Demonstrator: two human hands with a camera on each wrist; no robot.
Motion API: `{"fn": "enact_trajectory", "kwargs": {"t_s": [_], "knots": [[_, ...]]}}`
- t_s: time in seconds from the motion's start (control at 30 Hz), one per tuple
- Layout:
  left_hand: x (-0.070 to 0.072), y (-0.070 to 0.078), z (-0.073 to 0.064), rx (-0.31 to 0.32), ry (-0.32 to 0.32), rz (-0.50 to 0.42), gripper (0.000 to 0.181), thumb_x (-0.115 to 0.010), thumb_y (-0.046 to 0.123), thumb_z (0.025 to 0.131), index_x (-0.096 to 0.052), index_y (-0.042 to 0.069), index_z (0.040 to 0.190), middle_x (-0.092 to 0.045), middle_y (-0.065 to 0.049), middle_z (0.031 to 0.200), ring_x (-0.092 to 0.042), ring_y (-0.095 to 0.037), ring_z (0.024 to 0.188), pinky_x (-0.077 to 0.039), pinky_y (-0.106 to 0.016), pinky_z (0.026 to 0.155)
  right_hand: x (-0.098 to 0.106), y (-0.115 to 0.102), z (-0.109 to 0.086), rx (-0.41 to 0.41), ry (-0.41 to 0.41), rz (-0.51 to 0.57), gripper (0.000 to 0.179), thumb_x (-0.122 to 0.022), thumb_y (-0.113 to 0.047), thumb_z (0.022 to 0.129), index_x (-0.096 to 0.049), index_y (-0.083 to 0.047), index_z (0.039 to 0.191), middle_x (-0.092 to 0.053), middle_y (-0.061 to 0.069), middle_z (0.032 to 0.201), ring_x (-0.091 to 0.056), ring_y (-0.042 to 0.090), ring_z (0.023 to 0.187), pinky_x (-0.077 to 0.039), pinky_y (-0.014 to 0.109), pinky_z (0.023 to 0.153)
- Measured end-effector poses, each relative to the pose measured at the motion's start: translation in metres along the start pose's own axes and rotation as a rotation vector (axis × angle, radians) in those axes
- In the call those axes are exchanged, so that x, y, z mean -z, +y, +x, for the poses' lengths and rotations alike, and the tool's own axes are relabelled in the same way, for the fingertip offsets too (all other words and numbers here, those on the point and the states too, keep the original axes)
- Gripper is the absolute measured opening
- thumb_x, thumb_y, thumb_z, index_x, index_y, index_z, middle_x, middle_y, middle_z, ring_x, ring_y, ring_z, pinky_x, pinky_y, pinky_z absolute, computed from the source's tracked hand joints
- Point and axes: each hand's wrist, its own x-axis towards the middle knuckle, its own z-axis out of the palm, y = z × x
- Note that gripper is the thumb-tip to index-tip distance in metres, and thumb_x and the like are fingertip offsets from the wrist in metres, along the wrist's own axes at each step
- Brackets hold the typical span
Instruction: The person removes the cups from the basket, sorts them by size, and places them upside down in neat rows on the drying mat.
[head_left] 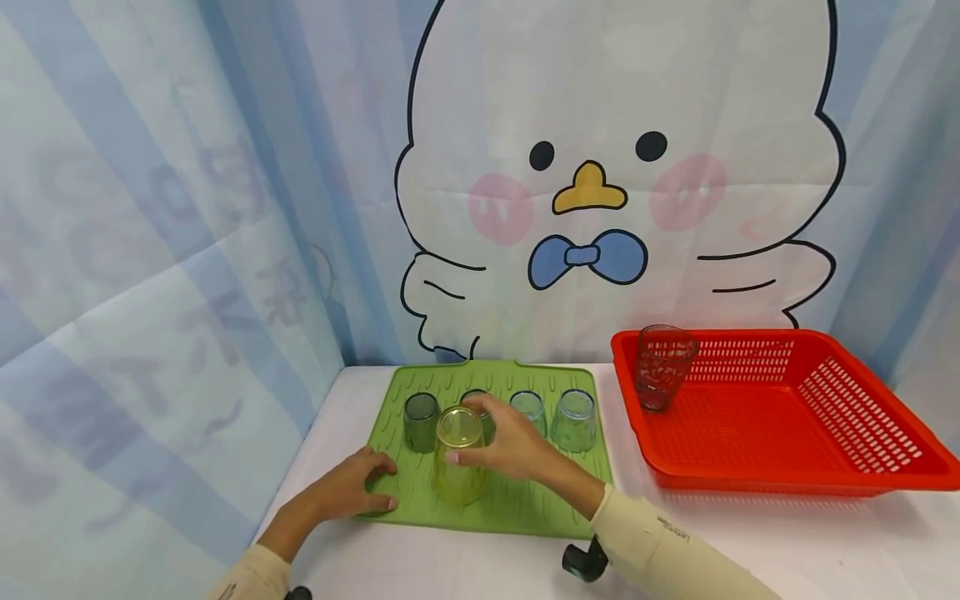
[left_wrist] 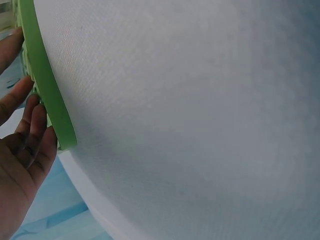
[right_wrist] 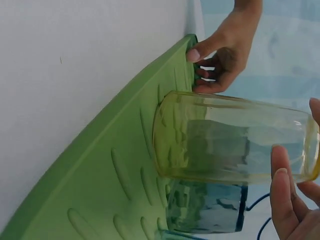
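Observation:
A tall yellow drinking glass (head_left: 459, 467) stands upside down at the front of the green ribbed drying mat (head_left: 525, 512). My right hand (head_left: 506, 442) holds it near its upturned base, thumb on one side and fingers on the other. In the right wrist view the rim of the yellow glass (right_wrist: 170, 135) appears to meet the mat. My left hand (head_left: 348, 487) rests at the mat's left edge, fingertips touching it, fingers loosely bent. Behind the yellow glass are a dark glass (head_left: 420, 425), another partly hidden by the right hand, and two bluish glasses (head_left: 576, 425), all upside down.
A red plastic basket (head_left: 750, 481) sits right of the mat, with one clear tumbler (head_left: 663, 371) leaning in its left back corner. A white cloth (head_left: 420, 567) covers the table. Printed curtains (head_left: 360, 167) hang behind and at the left.

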Motion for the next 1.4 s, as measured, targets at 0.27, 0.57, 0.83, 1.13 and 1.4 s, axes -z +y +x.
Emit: {"fn": "enact_trajectory", "kwargs": {"t_s": [0.27,0.57,0.83,1.13,1.4], "knots": [[-0.002,-0.002,-0.001,0.001,0.006,0.001,0.049,-0.083,0.035,0.081,-0.066,0.005,0.115,-0.057,-0.004,0.106,-0.055,-0.019,0.099,-0.050,-0.042,0.089,0.027,0.000,-0.015,-0.036,0.011,0.039,0.083,-0.088,-0.037,0.076,-0.047,-0.017,0.145,-0.054,0.011,0.141,-0.059,0.017,0.064,-0.053,0.035,0.066],[0.000,0.000,-0.003,-0.006,0.010,0.007,0.049,-0.083,0.035,0.081,-0.066,0.004,0.115,-0.057,-0.003,0.106,-0.055,-0.018,0.098,-0.050,-0.042,0.088,0.099,-0.001,-0.041,-0.010,-0.020,0.107,0.075,-0.085,-0.030,0.081,-0.048,-0.016,0.144,-0.054,0.010,0.140,-0.054,0.013,0.053,-0.046,0.026,0.051],[0.001,0.002,-0.002,-0.018,0.009,0.006,0.048,-0.082,0.035,0.082,-0.065,0.004,0.115,-0.057,-0.004,0.106,-0.055,-0.018,0.098,-0.050,-0.040,0.087,0.189,0.006,-0.050,0.077,-0.033,0.084,0.057,-0.079,-0.016,0.087,-0.052,-0.011,0.138,-0.062,0.012,0.125,-0.052,0.021,0.052,-0.047,0.028,0.048],[0.000,0.001,-0.002,-0.017,0.007,-0.015,0.048,-0.083,0.034,0.082,-0.065,0.004,0.114,-0.057,-0.004,0.105,-0.055,-0.019,0.097,-0.050,-0.039,0.087,0.264,0.044,-0.048,0.059,0.063,-0.134,0.044,-0.073,-0.017,0.092,-0.059,-0.013,0.133,-0.068,0.008,0.115,-0.071,0.017,0.089,-0.061,0.034,0.073],[-0.001,0.000,-0.002,-0.011,0.003,-0.021,0.048,-0.083,0.035,0.082,-0.065,0.005,0.115,-0.057,-0.003,0.104,-0.054,-0.018,0.098,-0.049,-0.039,0.087,0.296,0.086,-0.045,-0.044,0.020,-0.323,0.063,-0.077,-0.031,0.087,-0.051,-0.010,0.141,-0.057,0.013,0.138,-0.057,0.030,0.118,-0.055,0.048,0.089]]}}
